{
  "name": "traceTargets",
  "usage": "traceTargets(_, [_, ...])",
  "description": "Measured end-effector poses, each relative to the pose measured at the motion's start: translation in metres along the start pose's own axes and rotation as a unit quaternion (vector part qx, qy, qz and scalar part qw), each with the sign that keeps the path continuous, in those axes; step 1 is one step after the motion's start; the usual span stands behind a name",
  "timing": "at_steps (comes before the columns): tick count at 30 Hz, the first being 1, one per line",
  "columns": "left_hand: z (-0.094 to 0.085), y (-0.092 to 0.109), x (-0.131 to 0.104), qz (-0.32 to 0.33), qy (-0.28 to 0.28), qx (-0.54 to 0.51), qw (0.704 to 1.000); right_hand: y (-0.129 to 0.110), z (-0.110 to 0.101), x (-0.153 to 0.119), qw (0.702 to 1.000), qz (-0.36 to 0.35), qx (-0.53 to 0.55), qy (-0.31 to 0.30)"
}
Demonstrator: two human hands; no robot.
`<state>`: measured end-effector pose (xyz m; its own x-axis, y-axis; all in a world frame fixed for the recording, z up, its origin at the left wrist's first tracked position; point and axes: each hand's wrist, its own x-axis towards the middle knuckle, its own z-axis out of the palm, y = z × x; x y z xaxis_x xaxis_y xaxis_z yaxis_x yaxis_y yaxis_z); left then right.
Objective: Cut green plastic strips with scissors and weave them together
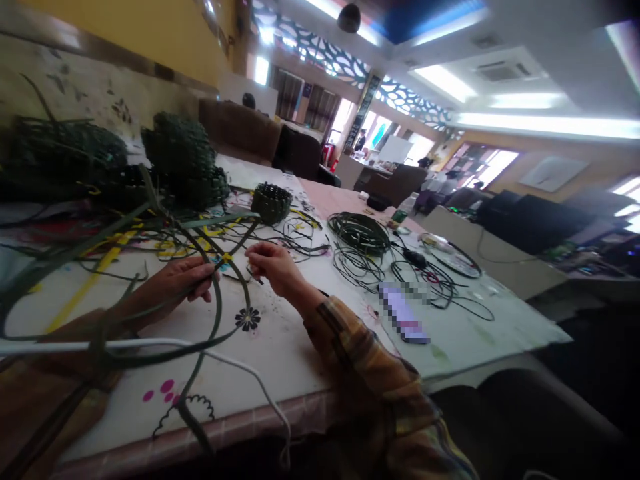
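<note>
My left hand (187,277) pinches a long green weaving strip (218,310) between thumb and fingers. This strip loops with others in wide curves over my left forearm and toward the table's front edge. A small yellow tie (226,258) crosses the strips just beside my left fingertips. My right hand (274,267) is closed, its thumb and fingers pressed together to the right of the strips. A short dark end shows just below its fingers, but what it pinches is too small to make out. Behind my hands stands a small round dark green woven basket (271,203).
Dark green woven pieces (180,160) are heaped at the back left. Coiled green strips (359,233) and loose loops lie to the right, near a purple phone-like object (404,313) and a bottle (404,208). A white cable (250,377) crosses the front of the table.
</note>
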<state>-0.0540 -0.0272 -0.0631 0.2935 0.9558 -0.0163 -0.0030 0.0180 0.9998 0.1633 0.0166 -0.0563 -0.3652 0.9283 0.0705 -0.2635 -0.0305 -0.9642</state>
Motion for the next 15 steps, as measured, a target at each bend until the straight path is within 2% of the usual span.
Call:
traceTargets(4, [0.016, -0.003, 0.0, -0.014, -0.003, -0.01, 1.0, 0.009, 0.0, -0.018, 0.999, 0.003, 0.032, 0.003])
traceTargets(11, [0.022, -0.008, 0.0, -0.037, 0.008, -0.026, 0.999, 0.021, 0.012, -0.028, 0.998, -0.066, -0.021, 0.01])
traceTargets(15, [0.028, -0.011, -0.001, -0.035, -0.015, -0.028, 0.999, 0.026, 0.021, -0.034, 0.996, -0.081, -0.026, 0.036])
